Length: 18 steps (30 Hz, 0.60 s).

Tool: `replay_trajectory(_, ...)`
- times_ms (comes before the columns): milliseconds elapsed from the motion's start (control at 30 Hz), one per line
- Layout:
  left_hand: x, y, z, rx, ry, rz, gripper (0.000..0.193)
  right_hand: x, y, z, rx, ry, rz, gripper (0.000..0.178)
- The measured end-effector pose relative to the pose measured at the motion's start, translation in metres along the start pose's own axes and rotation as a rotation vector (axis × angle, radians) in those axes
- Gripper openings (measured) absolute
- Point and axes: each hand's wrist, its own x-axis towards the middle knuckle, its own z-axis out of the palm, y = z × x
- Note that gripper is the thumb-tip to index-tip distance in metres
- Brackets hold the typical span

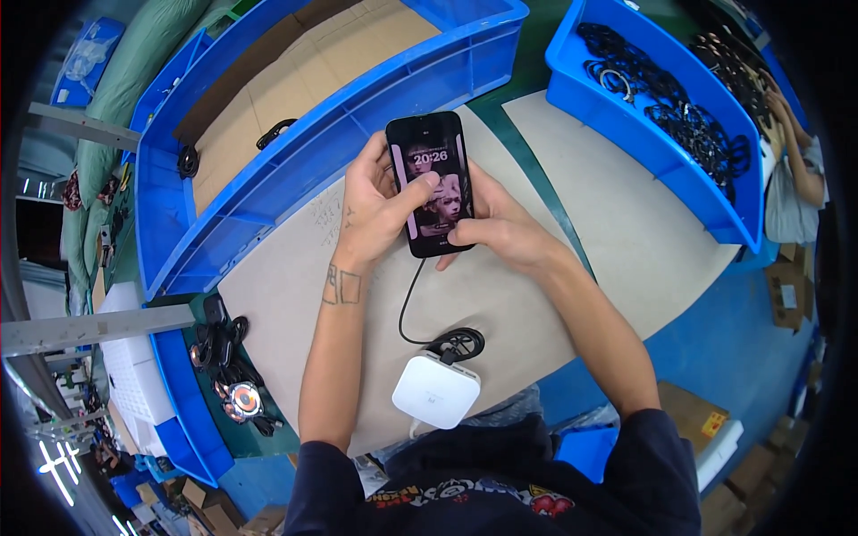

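Note:
Both my hands hold a black smartphone [446, 189] upright above the table, its screen lit with a pinkish picture. My left hand [375, 201] is closed round its left edge, with the thumb lying on the middle of the screen. Round the lower right side my right hand [500, 228] is closed, thumb at the screen's bottom and other fingers partly hidden behind. A thin black cable [404, 308] runs from below the phone to a black coil [465, 341]. That coil lies against a white rounded-square box [436, 393] near the table's front edge, close to my body.
Beyond the hands stands a long blue bin [357, 98] lined with cardboard, a few black cables inside. Another blue bin [661, 147] at the right holds many black coiled cables. Black cables with round coppery parts [239, 402] lie at the left. Another person [795, 170] works at far right.

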Motion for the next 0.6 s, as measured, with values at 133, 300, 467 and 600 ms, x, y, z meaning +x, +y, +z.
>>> replay_trajectory(133, 0.0004, 0.0001, 0.0, 0.006, -0.003, 0.014, 0.047, -0.0006, 0.0024, 0.0008, 0.001, 0.001, -0.015, 0.092)
replay_trajectory(300, 0.0012, -0.0005, -0.004, -0.032, -0.007, 0.021, 0.046, -0.0008, 0.0008, 0.0023, -0.008, 0.003, -0.012, 0.093)
replay_trajectory(467, 0.0009, -0.0016, -0.0054, -0.049, -0.011, 0.029, 0.046, -0.001, -0.0001, 0.0023, -0.02, 0.006, -0.002, 0.094)
replay_trajectory(600, 0.0007, -0.0012, -0.0057, -0.057, -0.015, 0.032, 0.045, -0.001, 0.0001, 0.0026, -0.023, 0.005, -0.009, 0.095)
